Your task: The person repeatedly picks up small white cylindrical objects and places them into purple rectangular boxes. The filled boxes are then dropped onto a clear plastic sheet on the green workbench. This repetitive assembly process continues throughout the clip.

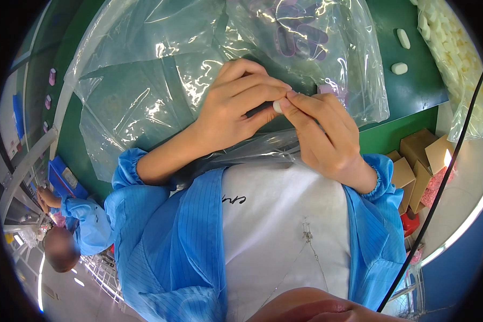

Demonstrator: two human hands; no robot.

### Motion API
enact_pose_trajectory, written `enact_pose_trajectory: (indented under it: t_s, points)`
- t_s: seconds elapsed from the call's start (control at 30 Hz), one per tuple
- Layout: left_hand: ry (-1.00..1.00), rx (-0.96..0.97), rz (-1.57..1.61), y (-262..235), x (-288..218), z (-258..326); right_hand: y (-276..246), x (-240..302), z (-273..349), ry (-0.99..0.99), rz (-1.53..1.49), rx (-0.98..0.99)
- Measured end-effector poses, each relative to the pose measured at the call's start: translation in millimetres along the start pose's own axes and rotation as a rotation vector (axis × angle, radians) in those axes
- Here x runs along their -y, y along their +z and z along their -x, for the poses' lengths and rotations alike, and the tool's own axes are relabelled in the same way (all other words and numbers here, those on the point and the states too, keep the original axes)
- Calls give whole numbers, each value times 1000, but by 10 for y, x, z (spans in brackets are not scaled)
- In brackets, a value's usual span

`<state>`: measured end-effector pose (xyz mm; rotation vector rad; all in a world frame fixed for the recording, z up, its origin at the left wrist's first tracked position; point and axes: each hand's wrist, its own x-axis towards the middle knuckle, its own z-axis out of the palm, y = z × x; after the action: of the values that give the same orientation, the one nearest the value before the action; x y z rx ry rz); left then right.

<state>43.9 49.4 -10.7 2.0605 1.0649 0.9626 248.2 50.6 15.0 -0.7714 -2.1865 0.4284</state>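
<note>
In front of my chest, my left hand (222,107) and my right hand (330,134) meet at the fingertips. Both are closed in a pinch round a small white rounded piece (277,107). Most of that piece is hidden by the fingers. Just behind my right hand a lilac piece (334,91) shows partly, by the clear plastic bag (161,80) spread beneath my hands. Farther back, several purple oblong pieces (300,40) show through clear plastic.
Two loose white pieces, one oblong (403,38) and one rounder (399,68), lie on the green table (421,88). A bag of white pieces (451,43) stands far right. Open cardboard boxes (416,161) sit below the table's right edge. Another person (91,225) works at left, near a blue tray (65,180).
</note>
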Motion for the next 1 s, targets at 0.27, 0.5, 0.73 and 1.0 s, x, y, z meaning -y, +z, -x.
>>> enact_pose_trajectory:
  t_s: [0.27, 0.5, 0.73, 1.0]
  points:
    - [8, -14, -11, 0, -22, -17, -37, 52, -54, 59, -26, -8]
    - [-7, -20, 0, 37, -25, -20, -16, 126, -63, 11, 146, 48]
    - [-11, 5, -6, 11, -56, -46, -157, -22, -146, -9, -44, 139]
    - [-3, -17, 10, 24, -52, -60, -157, 20, -155, -26, 66, 148]
